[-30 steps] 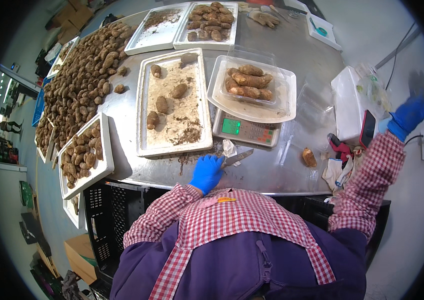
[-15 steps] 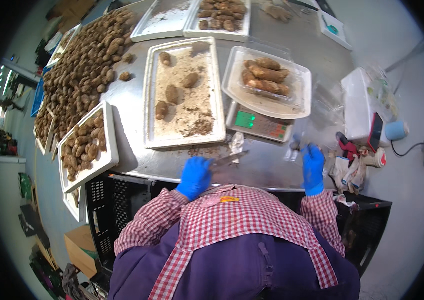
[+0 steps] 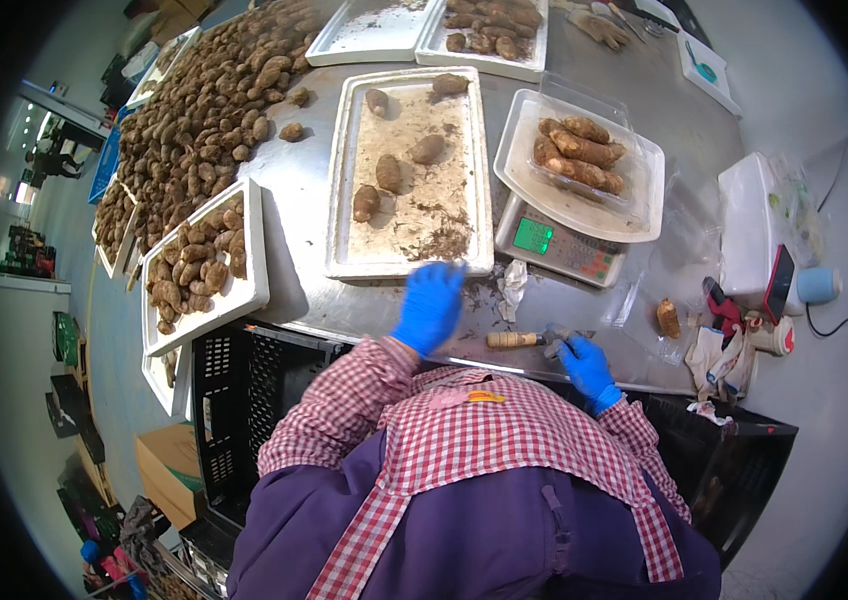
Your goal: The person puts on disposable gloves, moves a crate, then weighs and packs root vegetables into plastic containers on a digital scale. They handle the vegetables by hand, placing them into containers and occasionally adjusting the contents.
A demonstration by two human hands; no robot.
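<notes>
Green light fills the display of the scale [image 3: 584,256], its key markings too small for us to read. We see it on a metal table [image 3: 289,205] against a pale wall [image 3: 829,140]. On its white dish [image 3: 522,150], a clear box [image 3: 632,205] holds brown tubers [image 3: 584,150]. Beside it, a white tray [image 3: 336,180] holds five more and loose soil; more are heaped at left. Our left hand [image 3: 428,308] meets the tray's near edge, fingers extended, too blurred to tell whether pressed together. Our right hand [image 3: 587,368] curls beside the wooden-handled knife [image 3: 512,340] near the table's front edge; we cannot tell whether its fingers pinch anything.
</notes>
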